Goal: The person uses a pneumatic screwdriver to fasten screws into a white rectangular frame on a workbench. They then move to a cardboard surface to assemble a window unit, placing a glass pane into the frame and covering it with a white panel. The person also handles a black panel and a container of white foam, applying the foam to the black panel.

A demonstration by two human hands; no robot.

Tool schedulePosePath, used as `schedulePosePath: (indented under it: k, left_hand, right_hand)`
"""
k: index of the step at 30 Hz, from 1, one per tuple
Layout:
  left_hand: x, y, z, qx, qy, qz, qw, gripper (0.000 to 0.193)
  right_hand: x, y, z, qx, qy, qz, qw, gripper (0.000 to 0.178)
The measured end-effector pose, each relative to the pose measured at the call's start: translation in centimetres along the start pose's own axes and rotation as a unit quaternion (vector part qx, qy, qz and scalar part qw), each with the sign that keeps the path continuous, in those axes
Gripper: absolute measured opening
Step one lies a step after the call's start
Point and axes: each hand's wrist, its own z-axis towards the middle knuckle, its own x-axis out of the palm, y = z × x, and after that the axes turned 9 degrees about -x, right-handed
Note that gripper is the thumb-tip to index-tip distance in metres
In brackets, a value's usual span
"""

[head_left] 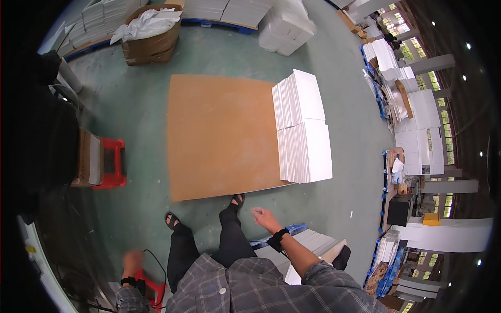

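My right hand (265, 219) hovers over the floor just right of my feet, with fingers loosely bent and no object visible in it. A black band circles that wrist. At the lower left, my left hand (133, 262) is smeared by motion beside a red stool (151, 286), so its fingers cannot be made out. Ahead of my feet lies a large brown board (224, 135). Two rows of upright white sheets or panels (304, 125) stand packed together along its right side; neither hand touches them.
Stacked white panels (318, 241) on a blue pallet are close to my right leg. Leftward, a cardboard box (90, 159) rests on a red stool (116, 163). A carton with white wrapping (151, 44) and a plastic-wrapped stack (287, 28) stand farther off. Loaded pallets line the right.
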Motion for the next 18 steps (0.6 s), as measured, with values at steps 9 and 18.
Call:
schedulePosePath:
  k: [9, 18]
  left_hand:
    - [2.8, 32.4, -18.3, -0.138, -0.081, -0.100, 0.982, 0.025]
    - [21.3, 28.7, -38.6, -0.497, 0.190, -0.102, 0.841, 0.036]
  right_hand:
    - [22.3, 19.1, 2.1, -0.188, 0.265, -0.105, 0.940, 0.041]
    - [36.0, 28.0, 7.9, -0.213, 0.376, -0.214, 0.876, 0.027]
